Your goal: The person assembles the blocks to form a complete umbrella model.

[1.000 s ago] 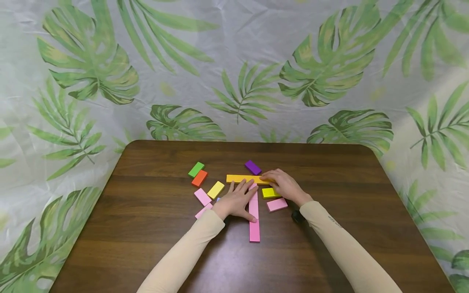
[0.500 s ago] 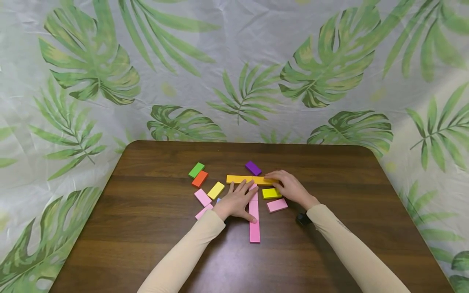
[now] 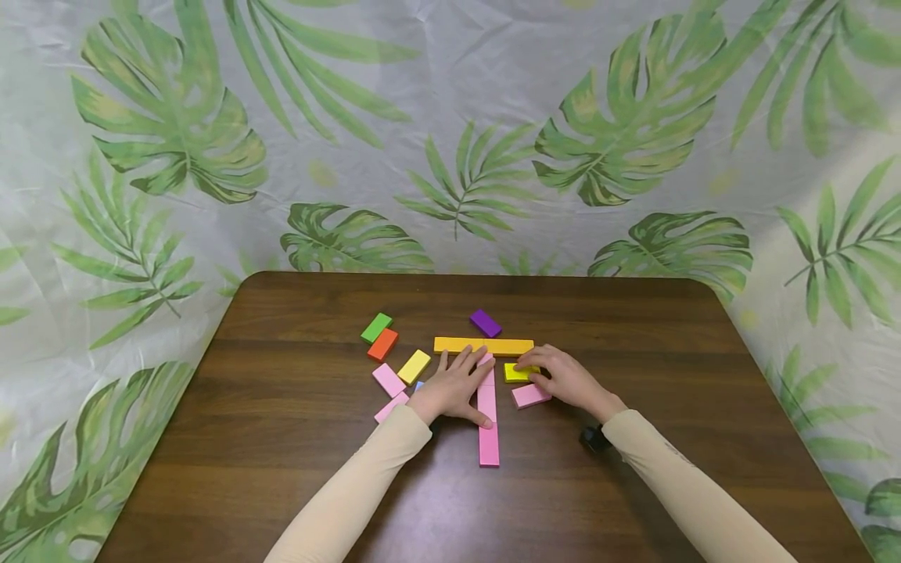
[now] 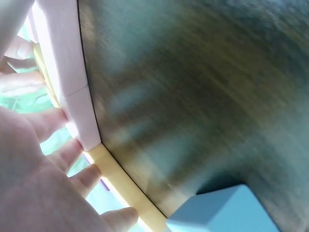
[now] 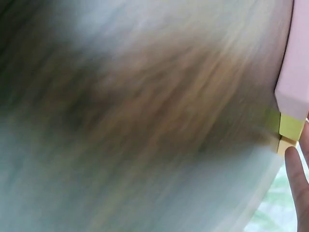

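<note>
Hands (image 3: 454, 387) (image 3: 565, 378) lie over pink row (image 3: 487, 403) (left) and bright-yellow block (image 3: 516, 376) (right).

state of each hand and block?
left hand: spread, touching pink column
right hand: over bright yellow, grip unclear
bright yellow: partly covered
pink column: flat, end-to-end
orange row: flat, end-to-end
purple: flat, askew
green: flat, askew
red: flat, askew
pale yellow: flat, askew
blue: mostly hidden
right pink: flat, askew
left pinks: flat, askew

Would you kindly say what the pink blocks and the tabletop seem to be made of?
The pink blocks look like painted wood or plastic, satin-finished: smooth, evenly coloured faces leave both open. The tabletop seems wood or laminate, slightly glossy: it shows brown grain and a soft reflection.
</note>
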`<state>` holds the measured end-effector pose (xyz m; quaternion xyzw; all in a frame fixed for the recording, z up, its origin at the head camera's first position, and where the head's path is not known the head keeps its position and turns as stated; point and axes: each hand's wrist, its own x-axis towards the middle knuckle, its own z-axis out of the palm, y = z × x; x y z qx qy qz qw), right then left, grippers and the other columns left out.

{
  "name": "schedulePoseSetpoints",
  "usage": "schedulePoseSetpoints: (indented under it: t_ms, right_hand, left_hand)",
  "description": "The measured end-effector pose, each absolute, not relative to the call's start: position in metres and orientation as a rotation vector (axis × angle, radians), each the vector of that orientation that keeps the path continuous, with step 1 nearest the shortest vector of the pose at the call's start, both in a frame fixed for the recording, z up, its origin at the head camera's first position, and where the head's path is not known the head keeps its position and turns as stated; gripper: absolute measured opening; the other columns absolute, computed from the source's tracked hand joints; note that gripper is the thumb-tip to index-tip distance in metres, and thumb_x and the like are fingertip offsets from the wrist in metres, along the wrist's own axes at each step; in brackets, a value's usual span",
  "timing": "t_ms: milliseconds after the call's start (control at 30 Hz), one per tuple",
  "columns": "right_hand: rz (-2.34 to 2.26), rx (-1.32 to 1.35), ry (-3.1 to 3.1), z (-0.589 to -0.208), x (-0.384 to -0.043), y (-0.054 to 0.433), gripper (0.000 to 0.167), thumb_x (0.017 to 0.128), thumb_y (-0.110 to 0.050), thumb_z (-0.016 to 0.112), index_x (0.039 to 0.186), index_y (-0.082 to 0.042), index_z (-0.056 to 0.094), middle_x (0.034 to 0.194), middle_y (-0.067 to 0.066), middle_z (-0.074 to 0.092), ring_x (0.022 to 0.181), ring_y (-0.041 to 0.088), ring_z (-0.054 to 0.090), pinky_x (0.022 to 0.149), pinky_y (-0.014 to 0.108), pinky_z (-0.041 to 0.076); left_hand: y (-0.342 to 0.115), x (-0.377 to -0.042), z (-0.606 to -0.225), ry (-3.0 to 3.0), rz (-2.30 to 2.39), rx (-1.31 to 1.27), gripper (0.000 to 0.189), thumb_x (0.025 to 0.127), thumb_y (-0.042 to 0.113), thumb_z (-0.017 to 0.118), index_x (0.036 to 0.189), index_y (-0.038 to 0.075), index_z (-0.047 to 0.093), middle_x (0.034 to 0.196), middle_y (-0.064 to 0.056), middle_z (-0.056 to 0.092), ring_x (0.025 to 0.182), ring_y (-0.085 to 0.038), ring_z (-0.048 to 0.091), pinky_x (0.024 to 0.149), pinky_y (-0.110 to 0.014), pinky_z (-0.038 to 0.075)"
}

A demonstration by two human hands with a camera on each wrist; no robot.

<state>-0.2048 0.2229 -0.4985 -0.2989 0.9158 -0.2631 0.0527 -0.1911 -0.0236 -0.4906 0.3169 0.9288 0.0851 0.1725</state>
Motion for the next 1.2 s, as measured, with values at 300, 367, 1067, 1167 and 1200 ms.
schedulePoseSetpoints:
  t_ms: [300, 367, 1067, 1167, 1200]
  right_hand:
    - [-0.811, -0.925, 2.865, -0.502, -0.204, 0.240, 0.021, 0.085, -0.004, 0.070, 0.106, -0.007, 0.071, 0.108, 0.006, 0.064, 0.101, 0.025, 0.057, 0.090, 0.044, 0.048]
    - [-0.807, -0.913, 2.885, -0.501, -0.204, 0.244, 0.021, 0.084, -0.006, 0.072, 0.106, -0.007, 0.070, 0.107, 0.006, 0.063, 0.098, 0.024, 0.057, 0.088, 0.043, 0.049]
    - [-0.812, -0.851, 2.918, -0.509, -0.200, 0.266, 0.034, 0.082, -0.006, 0.073, 0.115, -0.005, 0.066, 0.106, 0.007, 0.061, 0.087, 0.020, 0.055, 0.078, 0.040, 0.049]
    - [-0.832, -0.811, 2.936, -0.508, -0.200, 0.270, 0.034, 0.081, -0.004, 0.072, 0.114, -0.005, 0.066, 0.104, 0.007, 0.061, 0.087, 0.022, 0.055, 0.078, 0.042, 0.049]
    - [-0.837, -0.797, 2.943, -0.507, -0.201, 0.270, 0.034, 0.081, -0.004, 0.072, 0.114, -0.004, 0.066, 0.103, 0.007, 0.061, 0.087, 0.023, 0.056, 0.078, 0.042, 0.049]
  left_hand:
    - [-0.024, -0.191, -0.490, 2.631, 0.251, 0.899, 0.109, 0.071, 0.067, 0.069, 0.154, 0.017, 0.019, 0.160, -0.004, 0.005, 0.145, -0.027, 0.003, 0.111, -0.058, 0.004]
    - [-0.024, -0.191, -0.489, 2.634, 0.249, 0.900, 0.109, 0.071, 0.067, 0.069, 0.154, 0.017, 0.019, 0.160, -0.004, 0.005, 0.145, -0.027, 0.003, 0.111, -0.058, 0.004]
    - [-0.025, -0.194, -0.492, 2.640, 0.244, 0.937, 0.108, 0.070, 0.067, 0.070, 0.153, 0.016, 0.023, 0.159, -0.006, 0.009, 0.145, -0.029, 0.006, 0.111, -0.056, 0.002]
    - [-0.026, -0.194, -0.493, 2.641, 0.252, 0.940, 0.108, 0.070, 0.067, 0.070, 0.153, 0.016, 0.023, 0.159, -0.006, 0.009, 0.145, -0.029, 0.006, 0.111, -0.056, 0.002]
    - [-0.026, -0.194, -0.493, 2.639, 0.249, 0.940, 0.108, 0.070, 0.067, 0.070, 0.153, 0.016, 0.023, 0.159, -0.006, 0.009, 0.145, -0.029, 0.005, 0.111, -0.056, 0.002]
